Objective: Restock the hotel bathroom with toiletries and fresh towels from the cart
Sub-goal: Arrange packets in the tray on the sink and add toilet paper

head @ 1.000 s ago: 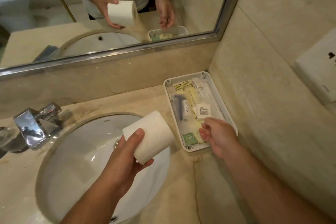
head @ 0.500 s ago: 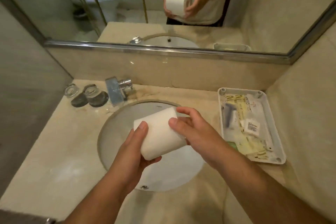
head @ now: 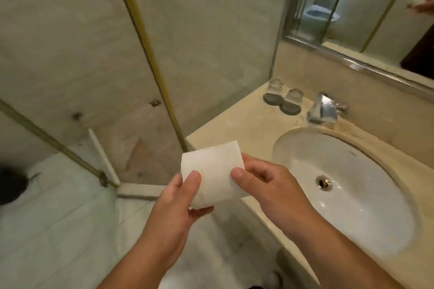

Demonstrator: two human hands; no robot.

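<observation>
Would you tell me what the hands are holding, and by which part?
A toilet roll: the left hand grips its lower left part, and the right hand pinches its right side.

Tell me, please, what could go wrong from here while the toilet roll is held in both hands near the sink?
1. The toilet roll, gripped by the left hand and right hand, is at the countertop's edge; a slip could drop it onto the floor.
2. The sink basin is close; if wet, it could soak a dropped roll.
3. Two glasses near the faucet might get knocked.
</observation>
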